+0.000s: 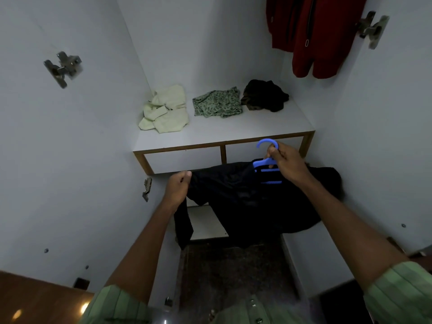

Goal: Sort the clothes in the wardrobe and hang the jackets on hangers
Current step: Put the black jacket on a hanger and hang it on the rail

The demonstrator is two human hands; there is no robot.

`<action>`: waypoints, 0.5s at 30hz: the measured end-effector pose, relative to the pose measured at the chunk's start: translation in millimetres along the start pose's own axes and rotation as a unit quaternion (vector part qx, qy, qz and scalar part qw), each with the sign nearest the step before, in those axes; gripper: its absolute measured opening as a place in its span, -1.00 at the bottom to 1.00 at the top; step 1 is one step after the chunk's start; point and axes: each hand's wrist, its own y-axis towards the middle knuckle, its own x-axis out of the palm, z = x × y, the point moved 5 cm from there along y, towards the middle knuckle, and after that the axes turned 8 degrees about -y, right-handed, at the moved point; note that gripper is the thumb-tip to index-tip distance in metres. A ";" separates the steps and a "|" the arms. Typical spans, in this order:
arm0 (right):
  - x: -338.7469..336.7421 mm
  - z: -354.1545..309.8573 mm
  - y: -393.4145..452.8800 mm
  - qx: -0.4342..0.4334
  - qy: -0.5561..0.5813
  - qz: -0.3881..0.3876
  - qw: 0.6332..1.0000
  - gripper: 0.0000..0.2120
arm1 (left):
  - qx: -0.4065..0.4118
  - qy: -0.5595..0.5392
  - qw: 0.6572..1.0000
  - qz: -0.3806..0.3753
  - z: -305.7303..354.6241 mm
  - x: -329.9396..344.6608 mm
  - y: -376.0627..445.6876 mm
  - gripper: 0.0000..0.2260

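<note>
A dark navy jacket (245, 199) hangs spread between my hands in front of the wardrobe's lower drawers. My left hand (178, 185) grips its left shoulder edge, and a sleeve dangles below that hand. My right hand (284, 162) holds a blue plastic hanger (266, 160) by the neck under its hook, with the hanger's bars partly inside the jacket's collar. A red jacket (315, 36) hangs at the top right inside the wardrobe.
On the white shelf (222, 134) lie a cream garment (164, 109), a green patterned garment (217, 102) and a dark brown garment (264, 95). Two drawer fronts (182, 160) sit under the shelf. Open wardrobe doors with metal hinges (63, 67) flank both sides.
</note>
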 end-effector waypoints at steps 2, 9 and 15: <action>1.8 1.8 3.3 0.012 0.038 0.007 0.999 -0.70 | 0.012 0.039 0.999 0.001 0.3 -4.6 -4.2 -0.65; 7.5 -2.4 5.9 -0.005 0.108 -0.044 0.993 -0.69 | 0.025 0.085 0.987 0.137 -23.7 -31.4 -13.6 -0.86; 30.7 -15.0 10.4 0.016 0.106 -0.081 0.991 -0.67 | 0.154 0.131 0.979 -0.040 20.3 13.5 -31.6 -0.87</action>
